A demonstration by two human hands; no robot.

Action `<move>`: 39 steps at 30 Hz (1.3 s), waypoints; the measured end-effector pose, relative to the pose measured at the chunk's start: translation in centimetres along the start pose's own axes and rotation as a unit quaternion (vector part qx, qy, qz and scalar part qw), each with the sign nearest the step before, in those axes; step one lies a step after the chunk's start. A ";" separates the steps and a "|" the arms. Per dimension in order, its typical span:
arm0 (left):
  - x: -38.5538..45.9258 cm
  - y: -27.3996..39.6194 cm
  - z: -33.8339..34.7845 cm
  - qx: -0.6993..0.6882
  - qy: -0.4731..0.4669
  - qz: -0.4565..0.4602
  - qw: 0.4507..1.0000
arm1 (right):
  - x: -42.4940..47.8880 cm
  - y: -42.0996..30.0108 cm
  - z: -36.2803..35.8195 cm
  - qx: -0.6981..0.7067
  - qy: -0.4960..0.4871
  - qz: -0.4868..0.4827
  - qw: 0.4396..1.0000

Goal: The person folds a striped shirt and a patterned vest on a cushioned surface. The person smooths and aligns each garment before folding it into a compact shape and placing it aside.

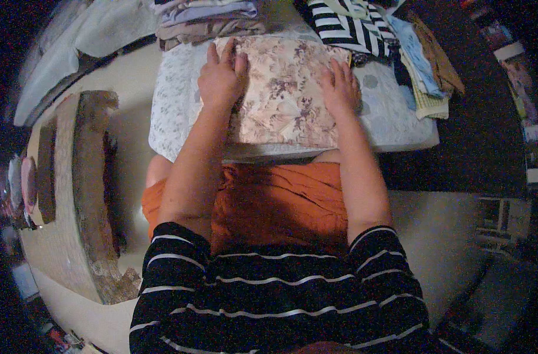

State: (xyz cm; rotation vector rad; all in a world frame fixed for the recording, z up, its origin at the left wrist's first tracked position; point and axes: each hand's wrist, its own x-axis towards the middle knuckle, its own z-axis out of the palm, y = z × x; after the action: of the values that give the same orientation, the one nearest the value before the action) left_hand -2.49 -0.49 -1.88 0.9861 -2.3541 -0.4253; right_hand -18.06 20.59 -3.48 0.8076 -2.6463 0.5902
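Note:
A folded floral cloth [282, 93], pinkish beige with dark purplish print, lies flat on a pale patterned padded surface [173, 97] before me. My left hand [222, 75] rests on the cloth's upper left part, its fingers apart and pointing away from me. At the cloth's right edge, my right hand [341, 86] lies with spread fingers, palm down. Neither hand grips anything. Just beyond the cloth, to the left, is a stack of folded clothes [211, 26] in brown and lavender.
Black-and-white patterned fabric [350, 26] lies at the back right. Beside it, folded garments [421, 66] in blue, yellow and brown hang over the pad's right side. A worn wooden piece of furniture [89, 186] stands on the floor to my left.

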 end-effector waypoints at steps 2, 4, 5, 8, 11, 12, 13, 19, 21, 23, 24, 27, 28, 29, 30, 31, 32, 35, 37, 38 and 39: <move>0.1 -0.4 0.6 0.013 0.024 0.002 1.000 | -0.5 1.2 0.1 0.032 0.003 -0.020 0.999; 0.7 -1.2 1.2 0.017 0.002 -0.016 1.000 | -0.8 2.6 0.1 0.034 0.006 -0.040 0.999; 1.0 -1.7 1.3 0.019 -0.008 -0.025 0.999 | -1.2 3.6 -0.1 0.018 0.009 -0.048 0.999; 1.8 -1.8 0.1 -0.051 -0.049 -0.064 0.995 | -1.7 5.3 0.5 -0.048 0.054 -0.070 0.995; 2.0 -3.4 -0.9 -0.090 -0.087 -0.091 0.988 | -1.8 4.7 -0.5 -0.027 0.027 -0.041 0.998; 2.6 -5.8 -0.3 -0.110 -0.112 -0.094 0.983 | -1.8 3.9 -1.1 -0.001 0.004 -0.027 1.000; 2.1 -5.3 -0.6 -0.133 -0.132 -0.098 0.977 | -2.0 4.1 -1.7 0.017 0.004 -0.017 1.000; -3.9 -7.2 -1.9 -0.324 -0.140 -0.066 0.933 | -3.7 1.5 -3.5 0.236 -0.020 0.105 0.966; -4.4 -7.1 -2.2 -0.449 -0.134 -0.071 0.881 | -3.0 1.8 -2.0 0.292 0.051 0.065 0.953; -5.4 -5.9 -2.9 -0.473 -0.074 -0.098 0.872 | -1.9 2.4 -1.1 0.330 0.072 -0.002 0.941; -5.5 -5.9 -3.5 -0.444 -0.058 -0.094 0.889 | -1.5 2.0 -0.8 0.349 0.081 -0.033 0.933; -5.3 -9.0 -2.6 -0.274 -0.058 -0.066 0.958 | -1.5 0.2 0.2 0.311 0.053 -0.023 0.949; -5.3 -9.5 -2.7 -0.228 -0.072 -0.075 0.968 | -2.0 -0.5 0.4 0.312 0.025 0.002 0.950; -5.5 -10.2 -3.1 -0.182 -0.088 -0.082 0.976 | -2.4 -0.9 0.2 0.243 0.020 0.003 0.970; -5.5 -6.0 -5.6 -0.018 -0.107 -0.080 0.991 | -2.3 -0.4 -0.1 0.160 0.024 0.007 0.987; -5.7 -4.1 -6.3 0.020 -0.062 -0.029 0.997 | -2.6 -0.3 -0.3 0.086 0.021 0.002 0.996; -5.9 -3.0 -6.7 0.057 -0.021 0.024 0.998 | -2.8 -1.0 -1.1 0.062 0.048 -0.051 0.996; -7.6 -0.3 -4.4 0.085 0.072 0.180 0.977 | -4.5 -5.4 -4.1 0.056 0.094 -0.211 0.971; -8.3 1.8 -2.7 0.176 0.055 0.214 0.959 | -5.8 -8.6 -3.8 0.118 0.066 -0.274 0.952; -9.0 1.5 -1.6 0.204 0.051 0.211 0.955 | -6.8 -9.8 -2.8 0.115 0.048 -0.280 0.952; -9.8 0.9 -0.2 0.231 0.047 0.211 0.949 | -7.7 -10.4 -2.0 0.111 0.032 -0.284 0.952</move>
State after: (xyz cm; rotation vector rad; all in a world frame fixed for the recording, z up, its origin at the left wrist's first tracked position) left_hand 2.86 7.25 -4.87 0.6375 -2.5359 0.3446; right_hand -5.48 17.19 -1.80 1.5115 -2.1505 0.7356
